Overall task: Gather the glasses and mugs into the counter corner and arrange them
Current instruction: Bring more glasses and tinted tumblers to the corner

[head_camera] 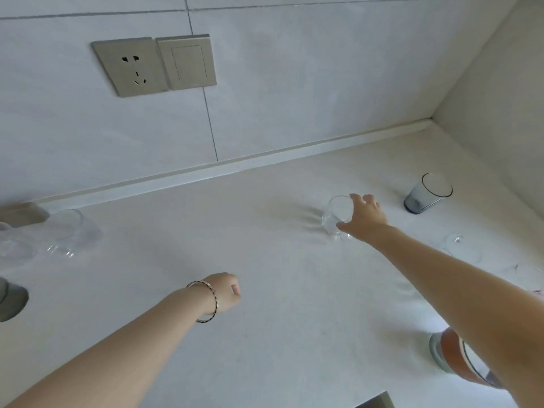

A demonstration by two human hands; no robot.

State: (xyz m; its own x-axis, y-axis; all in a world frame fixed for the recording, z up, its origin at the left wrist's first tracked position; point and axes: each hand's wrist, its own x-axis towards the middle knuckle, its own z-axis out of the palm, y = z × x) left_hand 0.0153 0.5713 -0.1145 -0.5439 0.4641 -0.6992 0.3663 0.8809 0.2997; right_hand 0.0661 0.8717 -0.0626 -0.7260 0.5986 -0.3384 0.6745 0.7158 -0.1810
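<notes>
Gripping a clear glass (335, 214) on the desk (279, 319), the right hand (365, 216) curls round it; the left hand (225, 293) is fisted, empty. Only a grey glass (426, 194) stands near the corner (431, 123), at 2 o'clock; glasses (64, 231) at 9 and a mug (444, 354) at 5 look ungathered.

We see left forearm (117, 348) and right forearm (441, 275) bare. One thin twisted bangle (215, 300), dark and light strands, sits just behind left hand (225, 293).
</notes>
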